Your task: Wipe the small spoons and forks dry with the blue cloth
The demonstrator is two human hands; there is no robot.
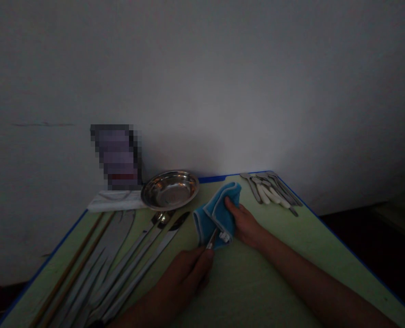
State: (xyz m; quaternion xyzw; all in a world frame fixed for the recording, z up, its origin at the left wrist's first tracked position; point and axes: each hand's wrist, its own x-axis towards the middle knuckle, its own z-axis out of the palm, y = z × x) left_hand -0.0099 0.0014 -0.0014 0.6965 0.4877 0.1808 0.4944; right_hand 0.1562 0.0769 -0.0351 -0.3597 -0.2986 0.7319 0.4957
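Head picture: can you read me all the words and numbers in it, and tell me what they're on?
None can be read.
Tag on the blue cloth: dark marks, too small and blurred to read.
Pixelated panel by the bowl: too blocky to read.

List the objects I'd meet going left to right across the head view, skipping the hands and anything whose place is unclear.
Brown chopsticks → shiny steel bowl → blue cloth → cutlery pile with some white handles.
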